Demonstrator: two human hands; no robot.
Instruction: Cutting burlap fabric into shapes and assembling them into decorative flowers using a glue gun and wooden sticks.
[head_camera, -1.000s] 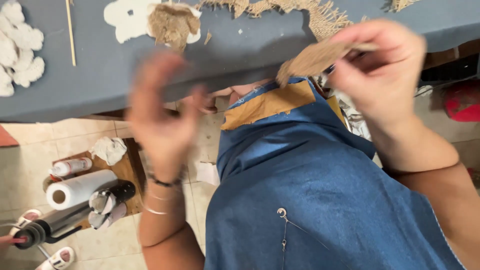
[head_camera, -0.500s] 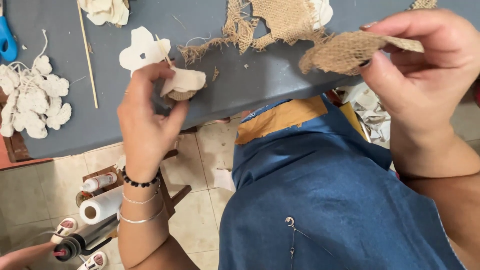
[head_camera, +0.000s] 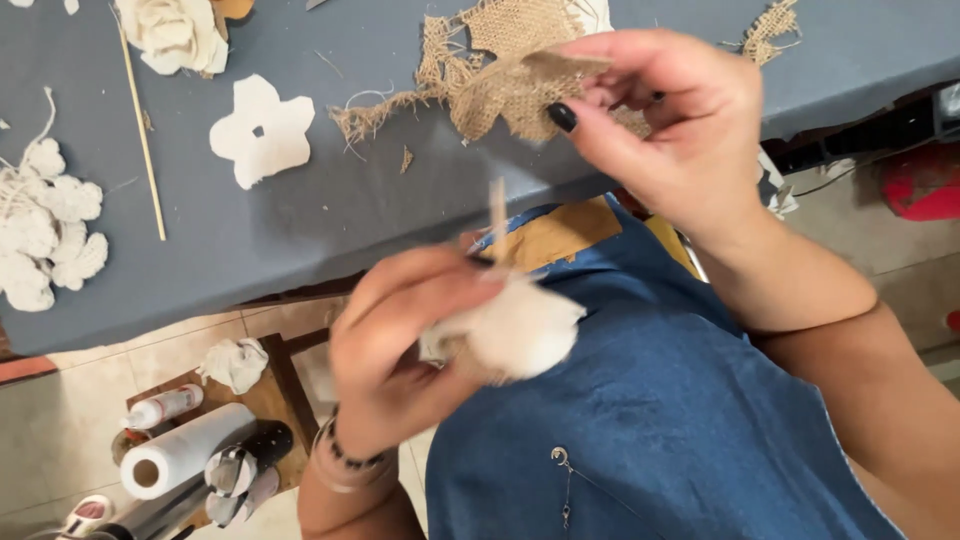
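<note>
My left hand (head_camera: 400, 350) is closing its fingers around a soft white cloth flower (head_camera: 515, 330) over my blue lap — it is blurry. My right hand (head_camera: 660, 120), up at one o'clock, is pinching a scratchy brown burlap piece (head_camera: 500, 85) at the gray table (head_camera: 330, 220) edge. If I am squeezing too loosely, the flower could be slipping down to the floor.

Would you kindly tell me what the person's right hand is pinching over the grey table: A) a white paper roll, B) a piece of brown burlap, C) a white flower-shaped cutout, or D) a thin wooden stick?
B: the right hand pinches a frayed piece of brown burlap between thumb and fingers above the grey table.
</note>
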